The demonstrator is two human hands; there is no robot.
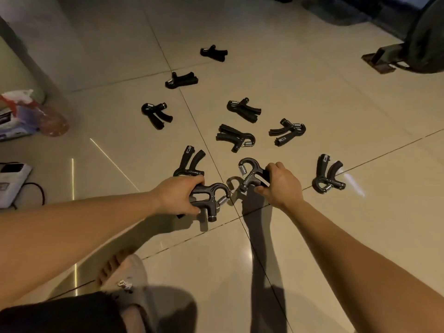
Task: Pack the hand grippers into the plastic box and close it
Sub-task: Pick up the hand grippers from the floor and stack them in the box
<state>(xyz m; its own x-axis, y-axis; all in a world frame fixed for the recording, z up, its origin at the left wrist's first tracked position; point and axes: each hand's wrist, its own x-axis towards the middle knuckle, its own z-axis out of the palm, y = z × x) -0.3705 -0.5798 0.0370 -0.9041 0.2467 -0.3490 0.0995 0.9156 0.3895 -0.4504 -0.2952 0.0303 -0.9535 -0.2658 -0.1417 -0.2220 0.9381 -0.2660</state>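
Observation:
Several black hand grippers with steel springs lie scattered on the beige tiled floor (pixel 300 80). My left hand (pixel 176 194) is closed around the handles of one hand gripper (pixel 211 197), its spring pointing right. My right hand (pixel 281 185) grips the handles of a second hand gripper (pixel 251 171), held just above the floor with its hooked head up and left. Loose ones lie near my hands: one just beyond my left hand (pixel 189 163) and one to the right (pixel 328 174). Others sit farther out (pixel 236 137) (pixel 287 131) (pixel 243 109). No plastic box is in view.
A plastic bag with packages (pixel 28 114) lies at the left edge, and a white device with a black cable (pixel 12 181) below it. A dark bag and metal stand (pixel 396 56) sit at the top right. My sandalled foot (pixel 125 275) is at the bottom.

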